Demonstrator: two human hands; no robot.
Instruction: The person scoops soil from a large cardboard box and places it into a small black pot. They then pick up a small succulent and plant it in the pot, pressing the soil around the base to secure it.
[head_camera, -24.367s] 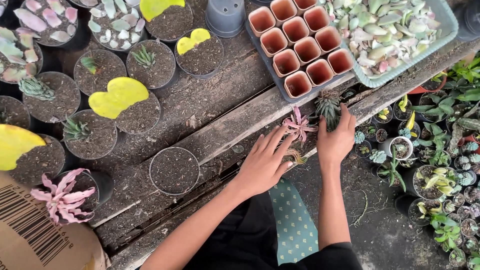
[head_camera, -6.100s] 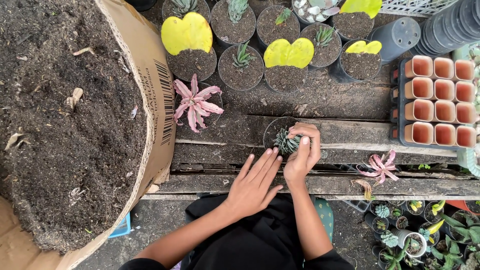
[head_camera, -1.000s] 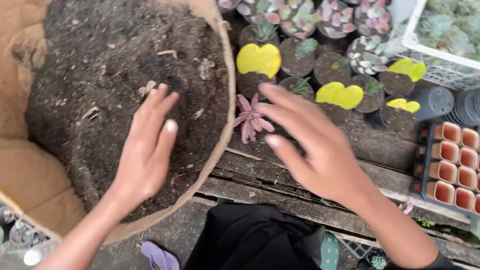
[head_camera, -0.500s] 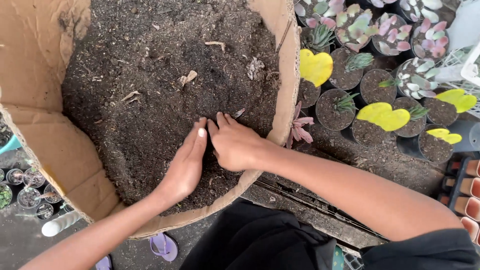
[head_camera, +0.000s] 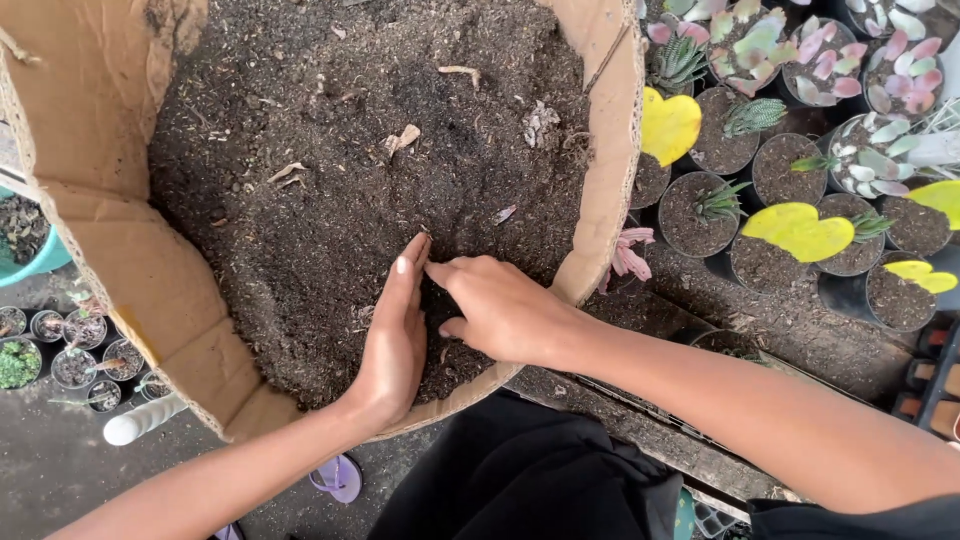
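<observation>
A big cardboard container (head_camera: 120, 270) holds a heap of dark soil (head_camera: 330, 150). Both my hands rest in the soil near its front edge. My left hand (head_camera: 395, 335) stands on edge, fingers together, cupping the soil. My right hand (head_camera: 500, 310) is curled, fingers pressed into the soil right beside the left, the fingertips of the two nearly touching. Whether either hand has soil gathered in it is hidden.
Black pots with small succulents (head_camera: 700, 205) and yellow heart-shaped leaves (head_camera: 668, 125) stand on the wooden pallet (head_camera: 790, 350) to the right. A pink star-shaped plant (head_camera: 628, 255) lies by the container. Tiny pots (head_camera: 70, 365) sit low left. Terracotta-coloured cells (head_camera: 930, 385) are at right.
Both hands went from hovering open above the container down into the soil and drew together; the view has shifted left over the soil.
</observation>
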